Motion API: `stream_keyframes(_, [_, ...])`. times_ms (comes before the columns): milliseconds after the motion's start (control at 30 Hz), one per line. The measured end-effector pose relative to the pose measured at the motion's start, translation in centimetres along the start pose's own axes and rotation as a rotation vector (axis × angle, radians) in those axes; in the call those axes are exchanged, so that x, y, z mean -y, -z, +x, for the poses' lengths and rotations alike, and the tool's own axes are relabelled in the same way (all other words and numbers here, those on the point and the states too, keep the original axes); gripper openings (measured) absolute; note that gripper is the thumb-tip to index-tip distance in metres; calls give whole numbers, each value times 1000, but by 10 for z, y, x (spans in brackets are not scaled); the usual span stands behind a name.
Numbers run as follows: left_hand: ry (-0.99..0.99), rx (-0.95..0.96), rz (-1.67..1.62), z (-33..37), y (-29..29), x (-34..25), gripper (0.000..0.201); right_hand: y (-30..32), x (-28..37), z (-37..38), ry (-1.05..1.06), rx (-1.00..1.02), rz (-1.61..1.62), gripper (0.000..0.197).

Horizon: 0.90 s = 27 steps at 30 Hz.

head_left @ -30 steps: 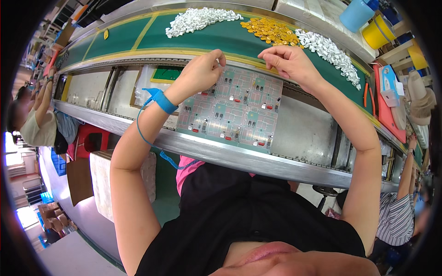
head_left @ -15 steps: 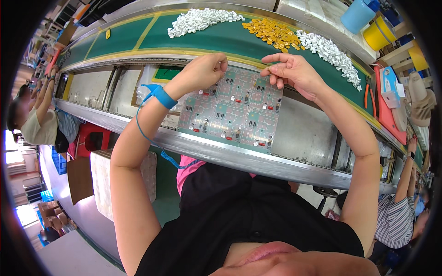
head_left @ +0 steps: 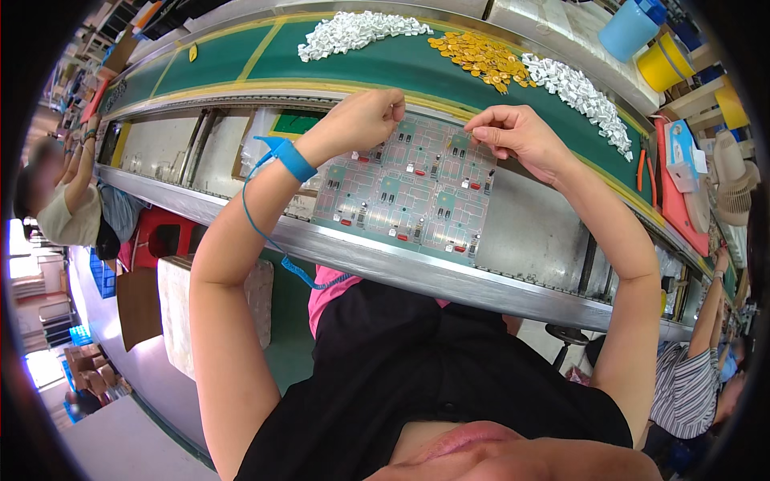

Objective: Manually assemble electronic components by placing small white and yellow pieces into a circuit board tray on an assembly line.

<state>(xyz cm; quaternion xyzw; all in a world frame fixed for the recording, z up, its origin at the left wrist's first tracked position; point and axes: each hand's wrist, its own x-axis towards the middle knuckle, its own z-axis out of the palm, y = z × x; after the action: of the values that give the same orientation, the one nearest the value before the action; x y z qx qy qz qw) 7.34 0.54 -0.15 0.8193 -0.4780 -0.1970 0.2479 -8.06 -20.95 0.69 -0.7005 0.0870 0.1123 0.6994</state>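
A wide circuit board panel with repeated sections lies across the metal rails in front of me, with small red, white and black components standing on it. Over its far left part my left hand is closed, fingertips curled together; what they hold, if anything, is hidden. My right hand hovers at the far right corner of the panel, thumb and forefinger pinched together, and anything between them is too small to name. A blue wrist strap with a coiled cord circles my left wrist.
Beyond the rails, a green work surface carries a white parts heap, yellow discs and another white parts heap. Orange-handled pliers lie at right near a red tray. Other people work at both sides.
My right hand's fingers, spread apart before, have drawn into a pinch. The left hand stays closed at nearly the same place over the panel.
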Motion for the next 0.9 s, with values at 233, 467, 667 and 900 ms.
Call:
stream_keyframes(233, [-39, -13, 118, 0, -1, -5, 11, -14, -1, -3, 57, -12, -220, 16])
stream_keyframes(467, [-37, -43, 264, -4, -7, -10, 9, -39, -9, -10, 520, 110, -879, 10])
stream_keyframes(667, [-17, 4, 170, -3, 0, -10, 14, -49, -21, -9, 611, 147, -1014, 8])
stream_keyframes(900, [64, 73, -664, -19, 25, 9, 30, -56, -24, -8, 653, 201, -981, 6])
